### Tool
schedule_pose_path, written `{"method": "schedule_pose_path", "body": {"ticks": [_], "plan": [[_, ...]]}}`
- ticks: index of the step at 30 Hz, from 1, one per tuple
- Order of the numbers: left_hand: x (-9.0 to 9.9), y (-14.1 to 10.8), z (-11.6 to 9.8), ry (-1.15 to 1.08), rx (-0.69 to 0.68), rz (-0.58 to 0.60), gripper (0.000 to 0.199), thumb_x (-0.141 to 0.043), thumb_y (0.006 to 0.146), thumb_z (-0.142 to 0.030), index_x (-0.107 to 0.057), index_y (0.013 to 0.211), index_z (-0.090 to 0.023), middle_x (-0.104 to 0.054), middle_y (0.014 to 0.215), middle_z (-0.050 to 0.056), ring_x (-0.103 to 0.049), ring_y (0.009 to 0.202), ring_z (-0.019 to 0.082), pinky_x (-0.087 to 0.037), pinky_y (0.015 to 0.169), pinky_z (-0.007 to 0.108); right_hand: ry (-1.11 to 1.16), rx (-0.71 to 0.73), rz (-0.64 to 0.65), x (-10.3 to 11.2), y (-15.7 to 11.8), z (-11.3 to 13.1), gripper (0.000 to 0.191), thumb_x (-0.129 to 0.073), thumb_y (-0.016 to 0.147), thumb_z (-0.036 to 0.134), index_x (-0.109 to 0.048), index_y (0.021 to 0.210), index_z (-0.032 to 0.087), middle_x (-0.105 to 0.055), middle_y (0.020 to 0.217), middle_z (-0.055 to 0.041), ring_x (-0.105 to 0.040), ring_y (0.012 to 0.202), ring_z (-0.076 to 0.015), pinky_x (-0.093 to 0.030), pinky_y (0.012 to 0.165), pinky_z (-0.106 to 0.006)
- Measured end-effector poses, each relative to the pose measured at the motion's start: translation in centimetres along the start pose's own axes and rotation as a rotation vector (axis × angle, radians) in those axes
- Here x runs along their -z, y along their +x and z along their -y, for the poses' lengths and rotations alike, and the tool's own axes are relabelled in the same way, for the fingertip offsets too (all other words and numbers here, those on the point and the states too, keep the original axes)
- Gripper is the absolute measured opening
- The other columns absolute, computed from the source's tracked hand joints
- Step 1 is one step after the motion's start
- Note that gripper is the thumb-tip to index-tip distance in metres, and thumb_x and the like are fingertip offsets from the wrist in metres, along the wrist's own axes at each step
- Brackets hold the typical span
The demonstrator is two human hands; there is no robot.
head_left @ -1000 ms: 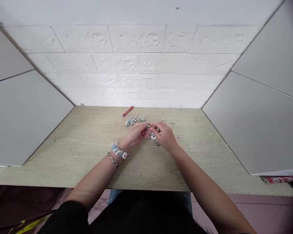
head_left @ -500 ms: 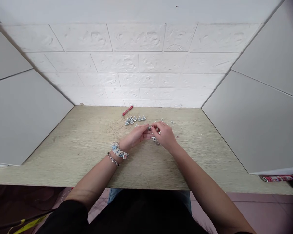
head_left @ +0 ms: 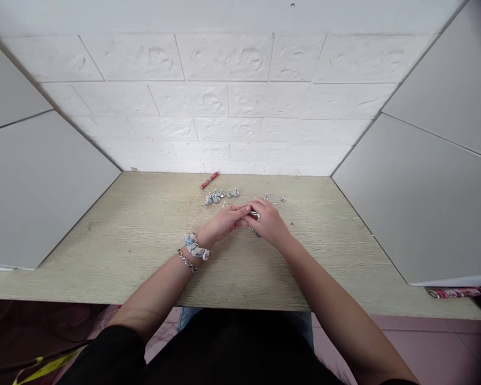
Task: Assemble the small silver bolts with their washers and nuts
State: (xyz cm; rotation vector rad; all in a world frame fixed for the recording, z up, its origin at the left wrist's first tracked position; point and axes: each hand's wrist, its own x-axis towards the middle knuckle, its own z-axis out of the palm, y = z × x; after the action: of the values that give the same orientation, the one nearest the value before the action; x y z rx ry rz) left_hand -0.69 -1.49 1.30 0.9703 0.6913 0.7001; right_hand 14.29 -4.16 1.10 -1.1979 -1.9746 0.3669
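My left hand and my right hand meet above the wooden desk, their fingers closed together on a small metal bolt. Behind the hands stands a row of several upright metal bolts. A red tube lies beyond them near the wall. A small metal washer sits to the right, and more small metal parts lie just beyond my right hand. A scrunchie and a chain bracelet circle my left wrist.
A white brick-textured wall closes the back of the desk, with grey panels at the left and right. A red-and-white packet lies at the front right corner. The desk's front edge runs below my forearms.
My hands have drawn closer, and the held bolt has shifted right and toward me. The small parts that showed below my hands are now mostly hidden.
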Motion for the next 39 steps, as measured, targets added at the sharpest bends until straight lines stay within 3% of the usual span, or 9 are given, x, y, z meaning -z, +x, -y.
{"method": "schedule_pose_path", "body": {"ticks": [6,11,20,28,32,36,39], "plan": [[0.0,-0.2,-0.2,-0.058,0.025,-0.044,0.024,-0.062,0.083,-0.032,-0.067,0.077,-0.009,-0.068,0.073,0.006,-0.064,0.07,0.011,-0.052,0.074,0.021,0.025,-0.031,-0.006,0.2,0.1,0.0,0.016,-0.057,0.083,0.026,-0.063,0.095,0.018,-0.061,0.093,-0.0062,-0.056,0.087,-0.0176,-0.044,0.08,-0.031],[0.1,-0.3,-0.8,-0.049,0.064,0.006,0.022,-0.058,0.086,-0.025,-0.067,0.081,-0.007,-0.07,0.08,0.011,-0.067,0.074,0.014,-0.053,0.076,0.022,-0.007,-0.047,-0.022,0.2,0.0,0.0,0.02,-0.054,0.085,0.027,-0.063,0.1,0.018,-0.063,0.095,-0.007,-0.057,0.087,-0.0181,-0.044,0.079,-0.031],[0.4,-0.4,-1.6,0.279,-0.009,0.061,0.027,-0.059,0.084,-0.033,-0.069,0.078,-0.009,-0.071,0.082,0.011,-0.067,0.069,0.014,-0.052,0.072,0.023,-0.043,-0.113,0.094,0.4,-0.1,0.4,0.023,-0.051,0.088,0.03,-0.061,0.105,0.019,-0.066,0.098,-0.0058,-0.059,0.087,-0.018,-0.043,0.075,-0.03],[1.2,-0.1,-1.8,0.37,-0.087,0.061,0.019,-0.061,0.082,-0.029,-0.069,0.083,-0.012,-0.069,0.08,0.006,-0.064,0.069,0.012,-0.051,0.068,0.021,-0.042,-0.148,0.08,0.6,0.0,0.1,0.022,-0.05,0.087,0.032,-0.061,0.103,0.021,-0.066,0.101,-0.0048,-0.059,0.088,-0.0186,-0.043,0.077,-0.03],[1.2,0.0,-1.8,0.321,-0.083,-0.039,0.013,-0.062,0.082,-0.023,-0.068,0.084,-0.012,-0.069,0.078,0.005,-0.063,0.065,0.01,-0.051,0.067,0.02,0.029,-0.2,-0.048,0.9,0.2,-0.3,0.024,-0.05,0.086,0.033,-0.062,0.102,0.02,-0.065,0.099,-0.0057,-0.059,0.081,-0.017,-0.045,0.076,-0.03],[1.1,-0.1,-1.9,0.109,-0.058,-0.173,0.008,-0.062,0.082,-0.018,-0.065,0.083,-0.01,-0.069,0.077,0.005,-0.061,0.057,0.007,-0.05,0.061,0.018,0.01,-0.26,-0.175,1.2,0.3,-0.8,0.029,-0.05,0.085,0.036,-0.062,0.104,0.018,-0.064,0.095,-0.0076,-0.057,0.078,-0.0178,-0.045,0.075,-0.032],[0.8,-0.4,-2.3,-0.09,-0.048,-0.204,0.009,-0.056,0.086,-0.015,-0.063,0.084,-0.009,-0.069,0.08,0.006,-0.062,0.058,0.006,-0.051,0.061,0.016,-0.088,-0.332,-0.09,1.3,0.4,-1.1,0.023,-0.053,0.082,0.033,-0.064,0.096,0.018,-0.064,0.085,-0.0058,-0.056,0.077,-0.018,-0.042,0.072,-0.031]]}}
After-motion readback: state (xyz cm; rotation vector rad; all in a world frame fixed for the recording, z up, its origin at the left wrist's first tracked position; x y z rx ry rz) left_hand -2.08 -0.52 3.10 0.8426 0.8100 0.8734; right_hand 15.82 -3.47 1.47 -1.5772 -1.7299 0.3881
